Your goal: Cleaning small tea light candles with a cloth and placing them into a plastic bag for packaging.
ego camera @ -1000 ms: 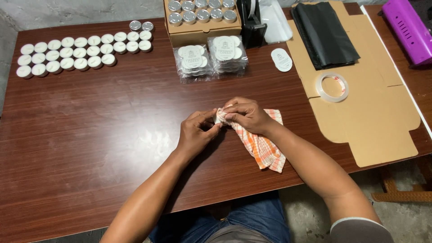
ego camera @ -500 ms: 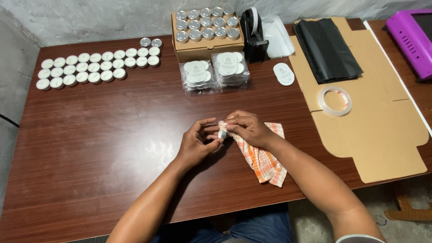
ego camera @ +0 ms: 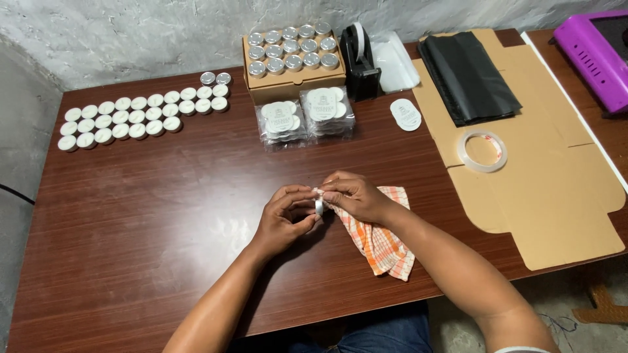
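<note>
worktop [ego camera: 163, 216] mid-front, that's where you're working | orange checked cloth [ego camera: 383, 245] trails off to your right | left hand [ego camera: 282, 219] pinches a small white tin [ego camera: 318, 205] on edge | right hand [ego camera: 353, 196] presses cloth on it (both touching)

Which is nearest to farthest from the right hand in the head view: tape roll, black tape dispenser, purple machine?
From the right hand:
1. Tape roll, clear ring on the flat cardboard, to the right and slightly up.
2. Black tape dispenser, at the table's far edge, straight ahead beside the box of tins.
3. Purple machine, far right corner.
</note>
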